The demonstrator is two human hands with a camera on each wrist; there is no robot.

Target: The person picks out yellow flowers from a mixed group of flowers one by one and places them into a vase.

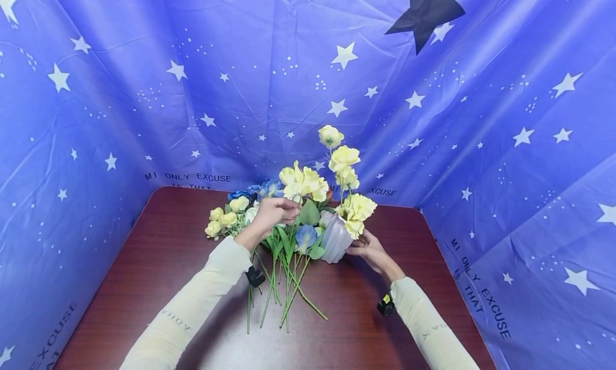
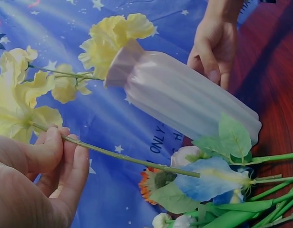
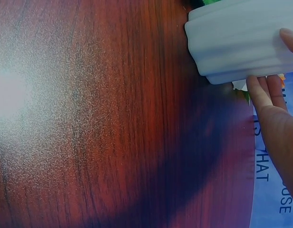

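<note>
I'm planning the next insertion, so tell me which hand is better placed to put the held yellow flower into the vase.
Left, most likely: the left hand pinches the yellow flower by its stem, near the vase, while the right hand is occupied holding the vase.

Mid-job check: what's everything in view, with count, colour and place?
Vase: 1, pale lilac, right of centre
Tall yellow blooms: several, yellow, at the vase's mouth
Ruffled yellow flower: 1 stem, yellow, raised left of the vase
Blue bloom: 1, blue, just left of the vase
Rear blooms: several, blue, back of the pile
Small roses: several, yellow, left of the pile
White blooms: several, whitish, within the pile
Orange bloom: 1 seen, orange, partly hidden
Stems: many, green, front of the pile
Table: 1, red-brown, underneath
Backdrop: blue, white-starred, surrounding
Sleeves: 2, cream, forearms
Left hand: 1, bare, pinching the ruffled flower's stem
Right hand: 1, bare, holding the vase
</note>
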